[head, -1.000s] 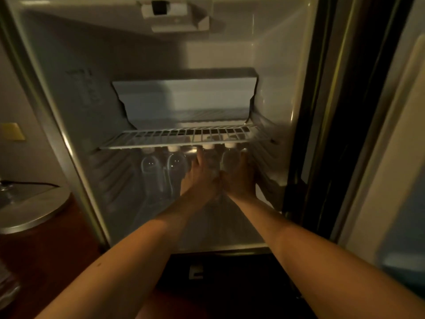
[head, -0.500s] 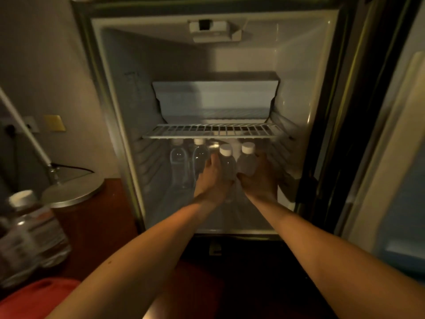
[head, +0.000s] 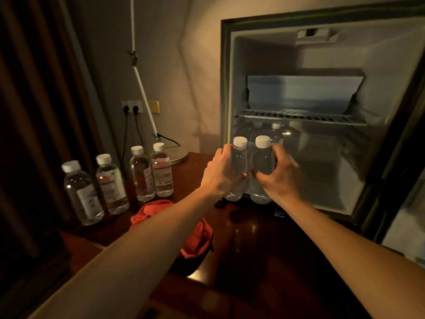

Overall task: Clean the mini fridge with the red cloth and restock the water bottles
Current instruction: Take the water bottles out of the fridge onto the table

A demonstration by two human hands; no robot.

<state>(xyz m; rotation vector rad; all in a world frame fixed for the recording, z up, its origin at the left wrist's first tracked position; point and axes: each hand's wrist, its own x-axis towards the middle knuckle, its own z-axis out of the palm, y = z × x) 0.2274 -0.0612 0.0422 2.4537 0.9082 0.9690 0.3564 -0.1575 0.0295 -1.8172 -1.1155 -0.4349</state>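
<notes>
At the open mini fridge (head: 322, 199) mouth, two clear white-capped water bottles (head: 239, 166) are held side by side.
Left hand (head: 220, 173) and right hand (head: 279, 176) each wrap one mid-body; full, smooth plastic likely slips, so waist grips suit.

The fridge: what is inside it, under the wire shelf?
Under the shelf of the fridge, at least two capped bottles stand at the back. The two held bottles cover whatever is behind them.
</notes>
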